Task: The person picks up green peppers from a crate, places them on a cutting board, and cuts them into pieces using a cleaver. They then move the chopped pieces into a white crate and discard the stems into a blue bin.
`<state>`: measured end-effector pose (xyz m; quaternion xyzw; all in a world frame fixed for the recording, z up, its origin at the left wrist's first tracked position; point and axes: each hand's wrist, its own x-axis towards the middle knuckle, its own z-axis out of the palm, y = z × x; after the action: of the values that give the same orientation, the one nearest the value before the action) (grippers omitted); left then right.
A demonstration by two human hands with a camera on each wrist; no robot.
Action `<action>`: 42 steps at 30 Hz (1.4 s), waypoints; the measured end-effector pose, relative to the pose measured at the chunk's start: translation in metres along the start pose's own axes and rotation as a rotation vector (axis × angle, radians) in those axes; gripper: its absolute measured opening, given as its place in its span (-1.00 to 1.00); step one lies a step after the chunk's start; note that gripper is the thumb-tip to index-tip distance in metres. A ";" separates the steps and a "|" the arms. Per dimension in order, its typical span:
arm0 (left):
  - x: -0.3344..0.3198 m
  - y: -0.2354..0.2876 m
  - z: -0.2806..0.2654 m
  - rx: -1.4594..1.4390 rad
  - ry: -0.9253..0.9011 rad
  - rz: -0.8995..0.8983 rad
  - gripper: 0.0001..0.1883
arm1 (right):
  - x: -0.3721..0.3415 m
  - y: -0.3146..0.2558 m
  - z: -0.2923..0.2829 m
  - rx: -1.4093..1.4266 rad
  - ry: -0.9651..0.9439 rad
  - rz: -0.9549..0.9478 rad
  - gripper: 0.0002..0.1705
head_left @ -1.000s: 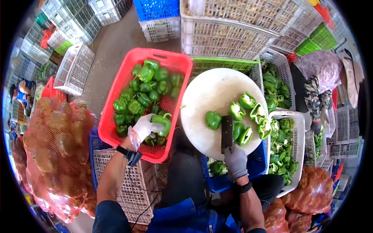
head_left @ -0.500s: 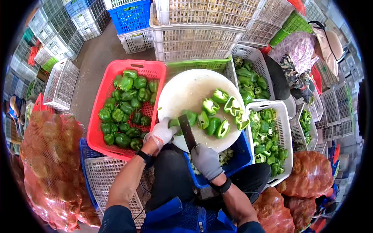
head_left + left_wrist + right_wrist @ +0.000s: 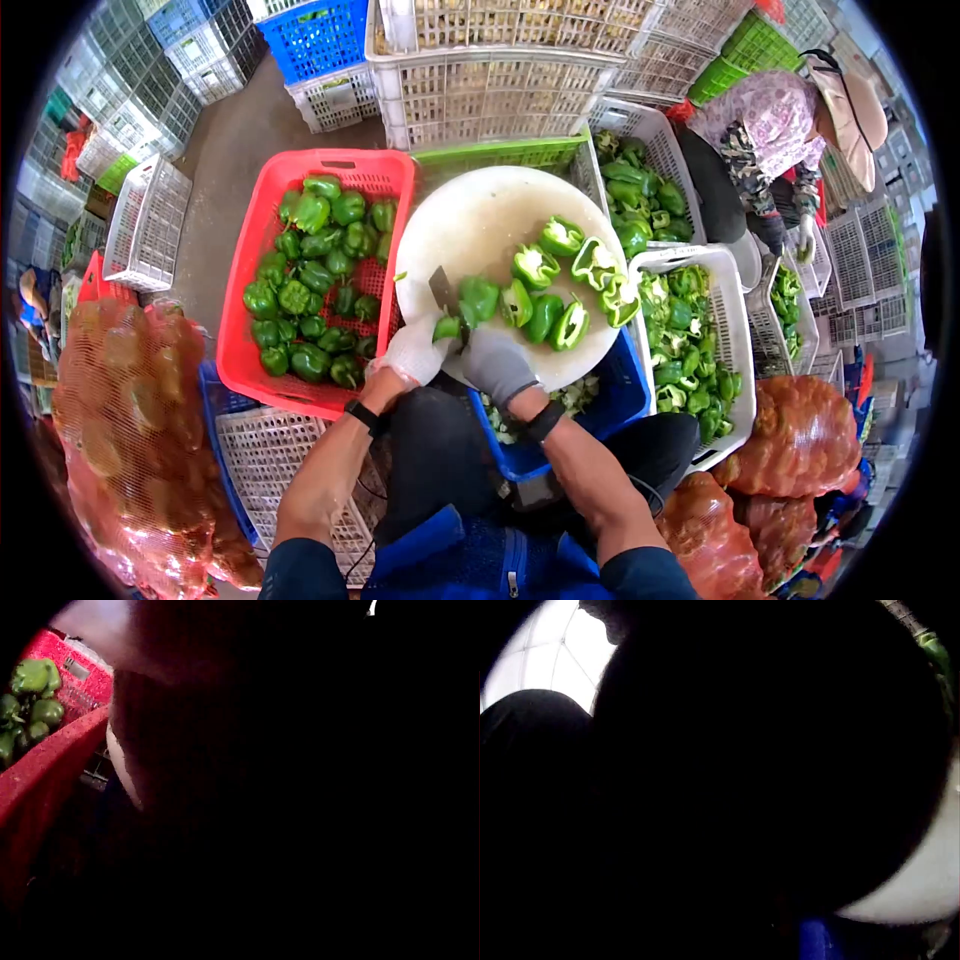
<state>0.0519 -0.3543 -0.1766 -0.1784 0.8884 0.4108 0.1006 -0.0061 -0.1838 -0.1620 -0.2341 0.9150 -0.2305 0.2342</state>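
Observation:
In the head view, my left hand (image 3: 415, 352), in a whitish glove, pinches a green bell pepper (image 3: 447, 328) at the near-left rim of a round white cutting board (image 3: 440, 225). My right hand (image 3: 497, 365), grey-gloved, grips a cleaver whose dark blade (image 3: 441, 287) points up and left; its handle is hidden in the fist. Right beside the blade, over the board, is a blurred green pepper piece (image 3: 478, 298). Several cut bell pepper halves (image 3: 535, 265) lie farther right, some showing pale cores. Both wrist views are mostly dark and hide the hands.
A red crate (image 3: 240, 300) of whole bell peppers stands left of the board. Under its near edge is a blue bin (image 3: 625, 395) with trimmings. White crates (image 3: 740, 330) of peppers stand at right, near another person (image 3: 755, 120). Mesh sacks (image 3: 130, 430) flank both sides.
My left hand has come from the red crate to the board with a bell pepper. The cleaver has moved left from among the cut halves to that pepper. The head view has shifted.

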 end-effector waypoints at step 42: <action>0.087 0.137 -0.107 0.005 -0.001 0.236 -0.50 | -0.095 0.086 -0.060 0.823 0.331 0.306 -0.63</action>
<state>-0.0858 -0.3744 -0.0408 -0.0721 0.9041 0.4178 0.0526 0.0082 -0.0465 -0.1301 0.0558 0.7966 -0.5712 0.1900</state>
